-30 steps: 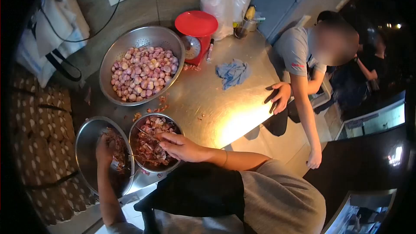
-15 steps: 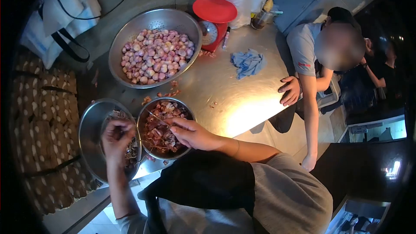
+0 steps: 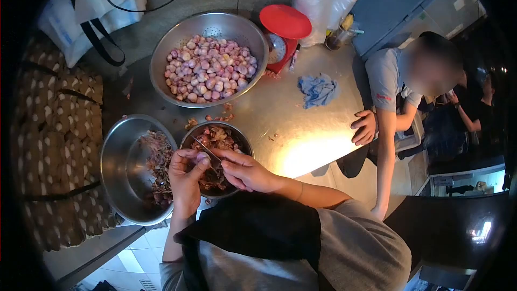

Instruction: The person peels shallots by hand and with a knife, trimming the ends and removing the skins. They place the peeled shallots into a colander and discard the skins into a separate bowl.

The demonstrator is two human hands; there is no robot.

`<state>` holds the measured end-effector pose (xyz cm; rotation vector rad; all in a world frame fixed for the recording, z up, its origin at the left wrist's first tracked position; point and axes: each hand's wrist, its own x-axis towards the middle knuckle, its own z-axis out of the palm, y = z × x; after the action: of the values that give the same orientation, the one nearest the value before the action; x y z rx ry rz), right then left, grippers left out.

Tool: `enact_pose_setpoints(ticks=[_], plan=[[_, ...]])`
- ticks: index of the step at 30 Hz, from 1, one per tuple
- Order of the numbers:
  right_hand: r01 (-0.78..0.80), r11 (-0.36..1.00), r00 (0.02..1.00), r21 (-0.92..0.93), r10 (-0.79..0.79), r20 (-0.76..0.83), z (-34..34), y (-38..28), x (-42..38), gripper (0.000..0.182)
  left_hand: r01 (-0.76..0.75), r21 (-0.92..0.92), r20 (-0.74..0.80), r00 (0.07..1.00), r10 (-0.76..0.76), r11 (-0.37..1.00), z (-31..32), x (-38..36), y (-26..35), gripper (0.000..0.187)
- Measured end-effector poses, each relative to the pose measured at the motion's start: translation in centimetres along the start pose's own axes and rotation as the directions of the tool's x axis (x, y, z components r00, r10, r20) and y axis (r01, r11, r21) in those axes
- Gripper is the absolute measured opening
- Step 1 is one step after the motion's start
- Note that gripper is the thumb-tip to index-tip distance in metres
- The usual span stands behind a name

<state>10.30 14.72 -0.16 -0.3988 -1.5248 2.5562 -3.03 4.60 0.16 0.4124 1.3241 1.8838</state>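
My left hand pinches a small pale purple shallot between thumb and fingers. In my right hand is a small knife, its thin blade angled toward the shallot. Both hands are over a metal bowl heaped with reddish-brown skins, partly hidden by them. To the left, a wider metal bowl holds dry, stringy tops and what look like unpeeled shallots along its right side. Beyond, a large perforated colander contains many peeled shallots.
A red scale, a marker and a blue cloth are on the metal table. Stacked egg trays stand at left. A co-worker's hand rests at the table's right edge. Loose skins lie near the bowls.
My left hand has moved right, from over the wider bowl to beside the knife, and the shallot now shows in its fingers. The camera view has shifted slightly.
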Motion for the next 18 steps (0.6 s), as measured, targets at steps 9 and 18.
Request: enact_pose_setpoints(ticks=[9,18], plan=[[-0.018,0.999,1.0,-0.026,0.019,0.011,0.1,-0.5,-0.3,0.041,-0.002,0.015,0.055,0.998,0.002,1.0,0.4,-1.2,0.1,0.027],[-0.032,0.989,0.999,0.143,0.037,-0.036,0.2,-1.4,-0.8,0.048,0.023,-0.013,0.078,0.997,-0.021,1.0,0.6,-1.0,0.5,0.02]])
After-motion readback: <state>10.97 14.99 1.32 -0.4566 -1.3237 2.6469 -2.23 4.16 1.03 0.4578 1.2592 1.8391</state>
